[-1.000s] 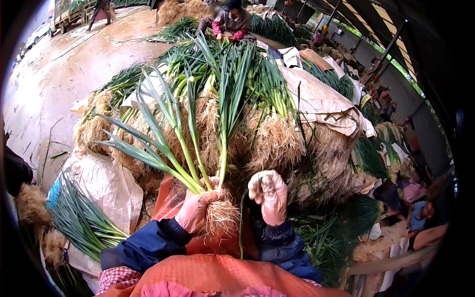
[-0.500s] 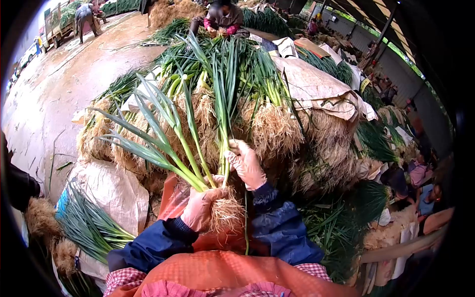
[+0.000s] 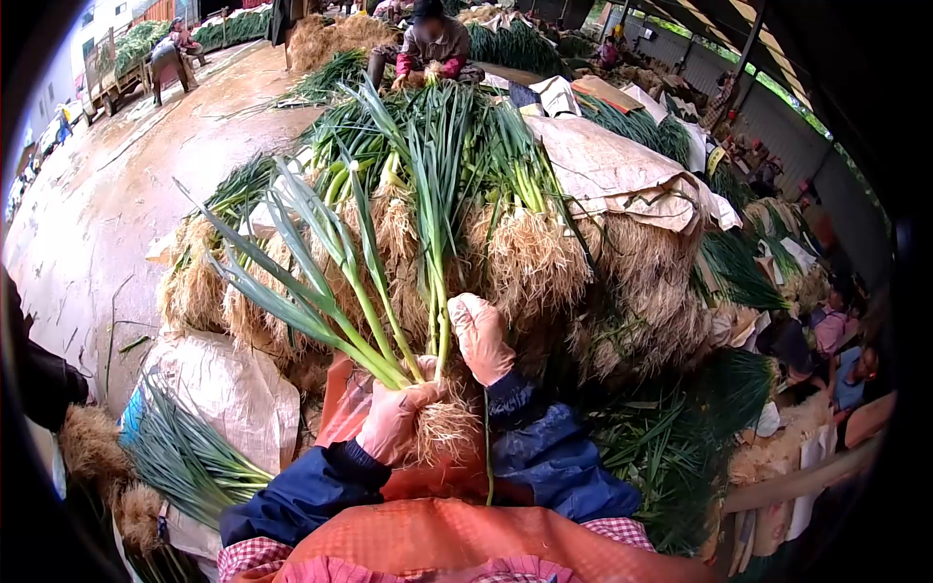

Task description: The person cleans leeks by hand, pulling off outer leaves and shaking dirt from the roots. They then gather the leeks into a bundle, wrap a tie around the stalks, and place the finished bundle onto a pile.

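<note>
My left hand [image 3: 394, 418], in a pale glove, is closed around the lower stems of a small bunch of green garlic [image 3: 374, 340]. Long flat leaves fan up and to the left from it, and a tuft of straw-coloured roots [image 3: 445, 428] hangs below. My right hand [image 3: 483, 338], also gloved, has curled fingers just beside the upright stalks [image 3: 440, 311] at the right of the bunch. What those fingers grip is hidden. A thin green strip [image 3: 489, 457] hangs below the right wrist, in front of my orange apron [image 3: 428, 530].
A heap of rooted bundles [image 3: 535, 253] lies ahead, partly under a pale sack cloth [image 3: 622, 170]. More green garlic [image 3: 194, 457] rests on a white sack [image 3: 233, 389] at left. Loose leaves [image 3: 651, 437] lie at right. Another person [image 3: 432, 49] sits beyond the heap.
My right hand has moved slightly down and right, its fingers more curled beside the stalk. The left hand keeps its hold with little movement. The view has shifted slightly.
</note>
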Available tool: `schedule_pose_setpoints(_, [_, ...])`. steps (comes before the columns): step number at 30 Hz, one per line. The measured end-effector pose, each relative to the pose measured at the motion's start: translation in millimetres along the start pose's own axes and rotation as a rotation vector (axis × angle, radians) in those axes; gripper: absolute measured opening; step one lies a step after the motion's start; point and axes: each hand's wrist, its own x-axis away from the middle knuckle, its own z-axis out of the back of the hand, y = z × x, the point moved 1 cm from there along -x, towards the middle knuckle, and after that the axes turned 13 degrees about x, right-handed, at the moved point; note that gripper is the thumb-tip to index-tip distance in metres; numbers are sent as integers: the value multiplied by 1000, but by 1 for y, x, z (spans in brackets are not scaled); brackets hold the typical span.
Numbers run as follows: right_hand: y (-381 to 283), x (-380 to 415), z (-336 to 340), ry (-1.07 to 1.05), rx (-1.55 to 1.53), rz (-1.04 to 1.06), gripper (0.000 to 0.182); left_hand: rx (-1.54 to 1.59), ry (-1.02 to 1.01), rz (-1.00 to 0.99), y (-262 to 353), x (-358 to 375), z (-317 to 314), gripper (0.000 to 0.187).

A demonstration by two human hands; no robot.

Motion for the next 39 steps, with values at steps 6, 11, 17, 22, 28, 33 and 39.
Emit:
schedule_pose_setpoints(6, [-24,24,1,81,96,133,21,-47,-19,7,-11,-5,-1,34])
schedule_pose_setpoints(11, [-23,45,23,165,-558,-315,22,216,-6,287,3,9,-12,27])
schedule_pose_setpoints(17, [-43,30,21,229,342,219,9,58,25,169,-7,3,-8,23])
schedule_pose_setpoints(22, [-75,55,60,151,-330,150,17,101,15,209,8,10,-14,19])
schedule_pose_setpoints(28, [0,30,17,-103,493,225,31,-134,-86,204,5,12,-7,18])
schedule_pose_setpoints(33, [-40,32,53,118,-503,-165,24,134,77,373,13,12,-5,17])
schedule_pose_setpoints(39, [2,5,27,-571,-1122,-492,33,711,-309,394,-3,7,8,18])
